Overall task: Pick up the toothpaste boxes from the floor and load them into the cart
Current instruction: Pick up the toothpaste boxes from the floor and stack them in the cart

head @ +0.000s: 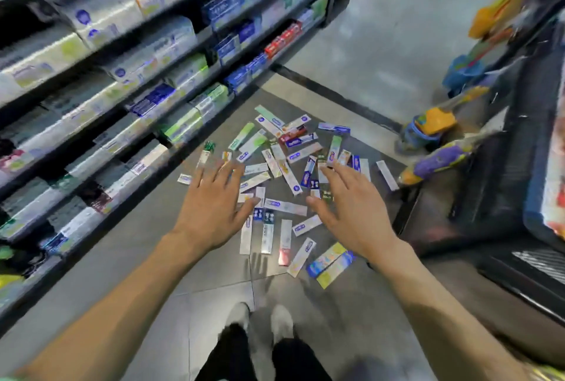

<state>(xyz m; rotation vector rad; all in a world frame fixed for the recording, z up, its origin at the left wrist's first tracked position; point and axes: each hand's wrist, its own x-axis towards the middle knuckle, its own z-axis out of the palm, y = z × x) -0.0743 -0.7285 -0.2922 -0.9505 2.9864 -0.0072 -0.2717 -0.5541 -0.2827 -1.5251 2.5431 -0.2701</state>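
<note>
The grey tiled floor of the shop aisle carries a loose scatter of toothpaste boxes lying flat at all angles, some overlapping, between the stocked shelves and a dark cart.

Both forearms are bare to the frame's edge, no sleeves showing. Black trousers end at white shoes.

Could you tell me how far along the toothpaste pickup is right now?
Nothing looks loaded yet. The toothpaste boxes lie scattered on the floor. Left hand and right hand reach out open and empty above them. All the picking remains; no cart clearly shows.
</note>
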